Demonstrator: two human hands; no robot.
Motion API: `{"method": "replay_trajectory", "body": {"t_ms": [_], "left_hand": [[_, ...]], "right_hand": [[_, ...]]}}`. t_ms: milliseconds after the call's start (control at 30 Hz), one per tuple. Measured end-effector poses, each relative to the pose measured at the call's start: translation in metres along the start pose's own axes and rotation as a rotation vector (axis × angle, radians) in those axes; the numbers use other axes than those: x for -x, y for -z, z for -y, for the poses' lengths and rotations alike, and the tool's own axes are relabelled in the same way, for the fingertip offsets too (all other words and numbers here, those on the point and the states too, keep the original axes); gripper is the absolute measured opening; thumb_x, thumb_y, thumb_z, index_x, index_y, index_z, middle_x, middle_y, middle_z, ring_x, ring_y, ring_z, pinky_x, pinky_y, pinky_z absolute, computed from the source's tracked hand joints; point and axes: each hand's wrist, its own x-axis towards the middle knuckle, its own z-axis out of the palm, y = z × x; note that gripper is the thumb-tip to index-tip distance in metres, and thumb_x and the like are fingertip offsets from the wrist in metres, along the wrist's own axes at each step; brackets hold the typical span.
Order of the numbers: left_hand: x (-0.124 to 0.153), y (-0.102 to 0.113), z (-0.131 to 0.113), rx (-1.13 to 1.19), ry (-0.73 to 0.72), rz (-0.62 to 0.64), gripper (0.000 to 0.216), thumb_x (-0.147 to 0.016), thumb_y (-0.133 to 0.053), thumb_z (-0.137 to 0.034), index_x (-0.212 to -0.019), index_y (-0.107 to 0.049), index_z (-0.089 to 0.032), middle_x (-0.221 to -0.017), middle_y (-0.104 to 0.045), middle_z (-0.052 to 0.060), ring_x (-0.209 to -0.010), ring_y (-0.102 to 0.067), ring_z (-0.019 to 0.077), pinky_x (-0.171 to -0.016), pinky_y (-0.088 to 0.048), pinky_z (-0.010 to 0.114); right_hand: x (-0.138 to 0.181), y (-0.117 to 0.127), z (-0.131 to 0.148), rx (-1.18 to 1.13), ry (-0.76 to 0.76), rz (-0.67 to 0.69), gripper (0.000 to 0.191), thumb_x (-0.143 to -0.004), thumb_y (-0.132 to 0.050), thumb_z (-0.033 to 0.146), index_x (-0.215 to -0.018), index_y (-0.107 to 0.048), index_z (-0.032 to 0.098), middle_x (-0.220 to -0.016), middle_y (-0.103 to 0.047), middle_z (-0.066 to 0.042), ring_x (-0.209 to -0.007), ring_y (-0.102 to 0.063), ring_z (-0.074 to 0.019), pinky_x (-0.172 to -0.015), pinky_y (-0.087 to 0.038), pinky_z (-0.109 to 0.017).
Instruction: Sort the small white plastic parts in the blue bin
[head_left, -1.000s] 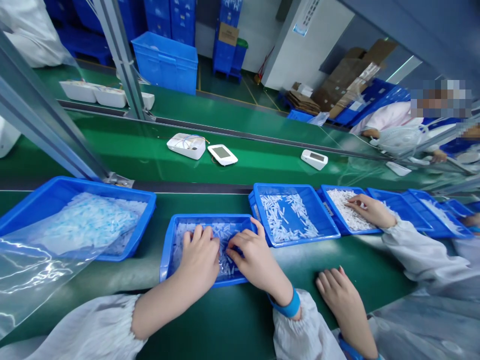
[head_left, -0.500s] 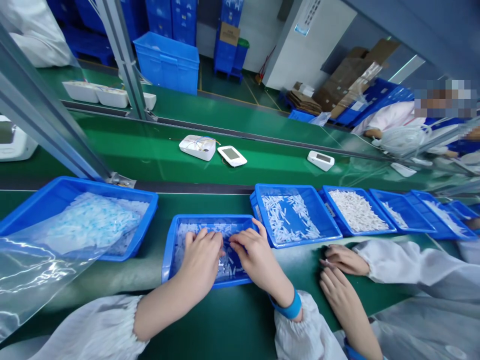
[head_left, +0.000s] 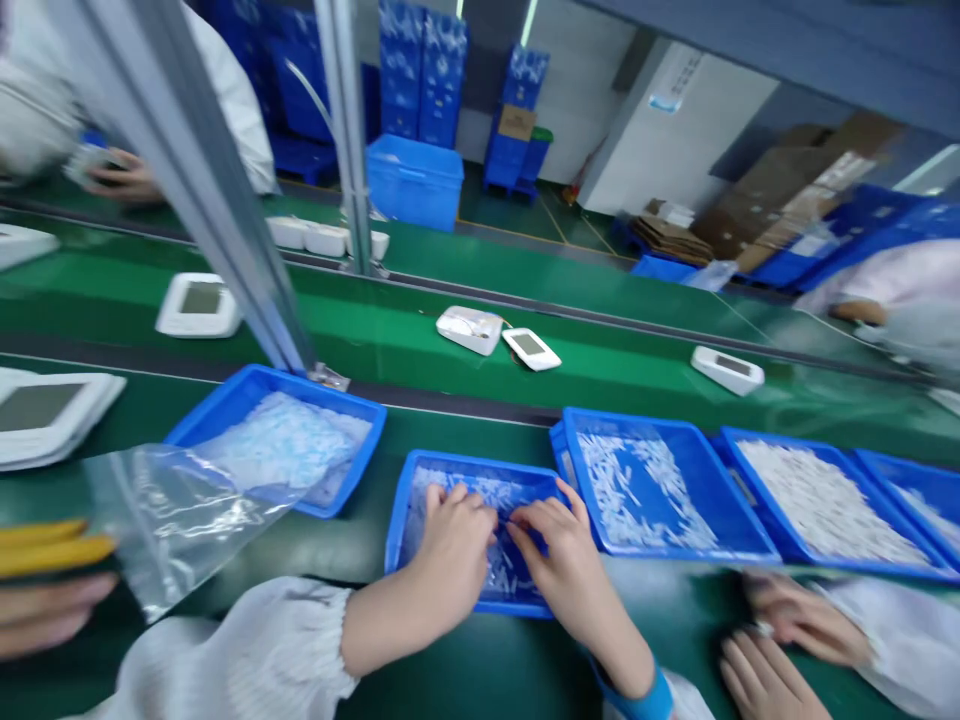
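the rectangular blue plastic bin (head_left: 517,607) sat lower centre, apparently for two-handed reach; left hand (head_left: 457,545) curled, right hand (head_left: 559,545) narrowed, any grip impossible to tell.

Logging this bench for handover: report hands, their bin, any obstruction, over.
Left hand and right hand at central blue bin, either grip's contents unclear. Small pale pieces inside. Clear plastic bag at left, touching neither hand.

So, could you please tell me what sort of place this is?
Probably a factory assembly line: white devices with screens sit along a long green surface, near blue trays of small parts.
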Motion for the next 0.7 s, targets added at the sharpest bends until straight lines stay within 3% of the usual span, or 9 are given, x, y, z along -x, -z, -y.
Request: {"method": "replay_trajectory", "body": {"t_ms": [133, 267, 433, 567, 700], "left_hand": [[0.0, -0.005, 0.003, -0.006, -0.007, -0.042, 0.021, -0.085, -0.043, -0.016, -0.091, -0.063, -0.017, -0.1, -0.065, 0.01, -0.106, -0.051, 0.0291, -0.094, -0.031, 0.054], [-0.001, 0.0, 0.001, -0.032, 0.02, 0.003, 0.023, -0.083, -0.045, -0.019, -0.093, -0.066, -0.014, -0.104, -0.064, 0.014, -0.11, -0.05, 0.0322, -0.098, -0.031, 0.057], [-0.001, 0.012, -0.008, -0.009, 0.079, 0.049, 0.028, -0.079, -0.047, -0.016, -0.097, -0.068, -0.01, -0.108, -0.064, 0.018, -0.115, -0.049, 0.0343, -0.103, -0.027, 0.058], [0.0, 0.011, -0.01, 0.038, 0.104, 0.017, 0.032, -0.079, -0.044, -0.013, -0.1, -0.067, -0.009, -0.11, -0.064, 0.019, -0.116, -0.049, 0.0349, -0.103, -0.025, 0.057], [0.0, 0.003, -0.007, 0.046, 0.108, -0.04, 0.029, -0.076, -0.045, -0.01, -0.093, -0.069, -0.011, -0.105, -0.066, 0.016, -0.111, -0.052, 0.0337, -0.1, -0.026, 0.055]], "right_hand": [[-0.001, -0.008, -0.014, 0.021, 0.09, -0.028, 0.012, -0.09, -0.049, 0.019, -0.086, -0.059, 0.023, -0.079, -0.066, 0.001, -0.074, -0.062, -0.0186, -0.105, -0.021, -0.059], [-0.003, -0.014, -0.029, 0.069, 0.176, -0.046, 0.011, -0.089, -0.051, 0.023, -0.088, -0.062, 0.026, -0.081, -0.068, 0.0, -0.074, -0.066, -0.0225, -0.099, -0.029, -0.063], [-0.006, -0.013, -0.041, 0.148, 0.211, 0.052, 0.016, -0.086, -0.054, 0.024, -0.097, -0.066, 0.027, -0.091, -0.07, -0.003, -0.086, -0.068, -0.0259, -0.099, -0.035, -0.063], [-0.028, 0.009, -0.026, 0.103, 0.121, 0.088, 0.021, -0.086, -0.051, 0.021, -0.102, -0.066, 0.023, -0.103, -0.068, -0.008, -0.101, -0.063, -0.0273, -0.097, -0.043, -0.053], [-0.074, 0.044, -0.012, 0.031, 0.012, 0.171, 0.022, -0.092, -0.051, 0.026, -0.109, -0.062, 0.019, -0.114, -0.061, -0.011, -0.104, -0.059, -0.0232, -0.092, -0.048, -0.04]]}}
